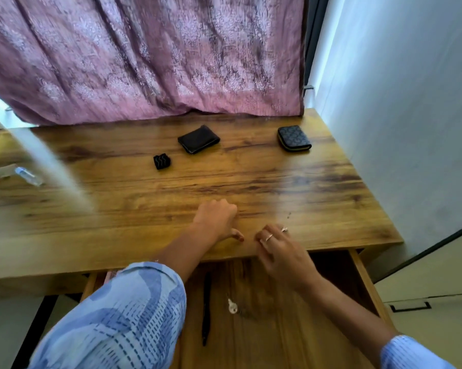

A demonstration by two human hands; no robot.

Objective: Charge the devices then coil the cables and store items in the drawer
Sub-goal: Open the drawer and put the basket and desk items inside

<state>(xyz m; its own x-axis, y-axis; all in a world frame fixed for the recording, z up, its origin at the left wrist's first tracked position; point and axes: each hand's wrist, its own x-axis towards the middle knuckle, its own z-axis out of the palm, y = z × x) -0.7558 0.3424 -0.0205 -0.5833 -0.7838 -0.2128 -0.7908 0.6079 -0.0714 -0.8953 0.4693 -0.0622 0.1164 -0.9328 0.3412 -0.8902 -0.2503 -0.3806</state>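
Note:
My left hand (216,219) rests on the wooden desk (144,203) near its front edge, fingers curled under and thumb sticking out; I see nothing in it. Just to its right, my right hand (280,251) wears rings and lies with loosely bent fingers touching the desk edge, holding nothing. Below both hands the drawer (363,278) stands open, with a black pen (206,307) and a small key (232,306) on its floor. Farther back on the desk lie a small black ridged block (161,161), a black wallet (198,139) and a patterned zip wallet (293,138).
A pink patterned curtain (150,57) hangs behind the desk. A white wall (411,115) closes the right side. At the desk's left edge lie a small clear bottle (29,176) and another blurred item. Something pink shows in the drawer's left corner (112,274).

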